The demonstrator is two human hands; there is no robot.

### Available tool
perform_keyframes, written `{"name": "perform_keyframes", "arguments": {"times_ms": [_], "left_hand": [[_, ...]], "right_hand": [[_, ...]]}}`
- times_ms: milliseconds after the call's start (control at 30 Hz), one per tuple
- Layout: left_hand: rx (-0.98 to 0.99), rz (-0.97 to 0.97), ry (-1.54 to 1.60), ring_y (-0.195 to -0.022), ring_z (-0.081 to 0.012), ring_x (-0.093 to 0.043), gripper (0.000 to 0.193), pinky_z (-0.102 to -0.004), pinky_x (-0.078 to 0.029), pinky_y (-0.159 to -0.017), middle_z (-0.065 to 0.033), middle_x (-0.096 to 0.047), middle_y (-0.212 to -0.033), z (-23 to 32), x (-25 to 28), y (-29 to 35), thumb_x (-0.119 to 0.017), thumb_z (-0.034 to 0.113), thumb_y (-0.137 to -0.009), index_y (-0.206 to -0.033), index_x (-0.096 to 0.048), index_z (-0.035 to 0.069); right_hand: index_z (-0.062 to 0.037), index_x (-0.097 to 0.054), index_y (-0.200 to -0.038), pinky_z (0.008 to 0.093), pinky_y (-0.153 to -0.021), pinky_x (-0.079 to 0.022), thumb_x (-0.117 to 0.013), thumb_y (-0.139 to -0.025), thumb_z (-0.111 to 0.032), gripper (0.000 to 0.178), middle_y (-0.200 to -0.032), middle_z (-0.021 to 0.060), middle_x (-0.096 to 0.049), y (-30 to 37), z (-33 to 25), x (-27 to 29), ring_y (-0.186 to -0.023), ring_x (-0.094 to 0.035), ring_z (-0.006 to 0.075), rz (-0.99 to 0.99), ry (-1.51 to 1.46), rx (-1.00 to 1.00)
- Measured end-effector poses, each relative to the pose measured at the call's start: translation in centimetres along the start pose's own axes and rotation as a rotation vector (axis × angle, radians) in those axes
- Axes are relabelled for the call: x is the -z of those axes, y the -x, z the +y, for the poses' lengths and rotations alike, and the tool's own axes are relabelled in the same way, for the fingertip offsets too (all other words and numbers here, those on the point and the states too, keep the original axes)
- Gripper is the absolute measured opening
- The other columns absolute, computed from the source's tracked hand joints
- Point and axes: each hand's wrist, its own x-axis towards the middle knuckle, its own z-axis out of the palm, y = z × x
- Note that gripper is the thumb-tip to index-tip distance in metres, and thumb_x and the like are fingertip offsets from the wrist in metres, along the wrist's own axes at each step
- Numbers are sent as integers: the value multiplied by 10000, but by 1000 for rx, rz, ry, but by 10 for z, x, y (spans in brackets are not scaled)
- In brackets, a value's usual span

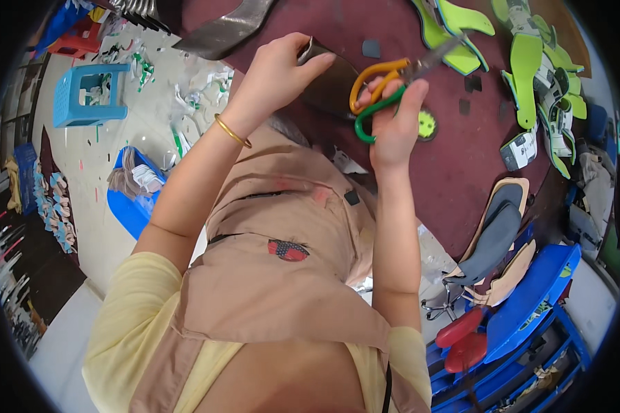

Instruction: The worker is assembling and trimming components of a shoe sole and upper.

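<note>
My left hand (272, 77) is closed, thumb and fingers pinching the edge of a dark brown sheet of leather-like material (332, 86). The sheet hangs over the near edge of the dark red table (393, 17). In my right hand (398, 132) is a pair of scissors (381, 67) with one orange and one green handle. Their blades point up and to the right, away from the sheet, and look slightly blurred. Just right of that hand lies a round yellow-green piece (427, 126). Small dark scraps (370, 48) are scattered on the table.
Bright green insoles (527, 69) are piled along the right side, with dark grey insoles (492, 230) nearer me. A blue tray (537, 303) stands at lower right. To the left are a blue stool (89, 96), a blue bin (127, 206) and floor scraps. Dark strips (224, 31) lie at the far edge.
</note>
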Motion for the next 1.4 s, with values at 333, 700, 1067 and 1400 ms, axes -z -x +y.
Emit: {"name": "perform_keyframes", "arguments": {"times_ms": [333,700,1067,1400], "left_hand": [[-187,166,-250,-610,-308,-604,315,-362,-467,-527,-125,-613,-650,16,12,9,-715,288,-764,-761,-530,34],[-208,408,-179,-670,-100,-584,428,-219,-452,-552,-50,-597,-797,-26,88,-5,-724,219,-794,-1116,-503,46],[-53,379,-770,-821,-246,-560,712,-318,-445,-766,-188,-587,-944,-120,191,-22,-667,520,-791,-1135,-531,-88],[-691,30,-80,-824,-255,-573,230,-325,-476,-728,-89,-595,-875,102,-17,3,-699,113,-765,-972,-620,50]], "right_hand": [[-83,-413,-794,409,-706,-479,-273,-966,-547,514,-850,114,-494,-1,-2,5,-738,-528,231,111,-30,-47],[-79,-486,-849,443,-767,-456,-293,-954,-558,527,-984,141,-526,33,-61,56,-846,-541,279,-83,-287,42],[-36,-594,-929,440,-832,-406,-731,-751,-267,322,-992,166,-524,44,-105,183,-945,-506,350,583,1737,622],[-13,-689,-798,361,-710,-484,-794,-660,-219,269,-801,137,-607,118,-168,264,-738,-604,280,863,1683,50]]}}
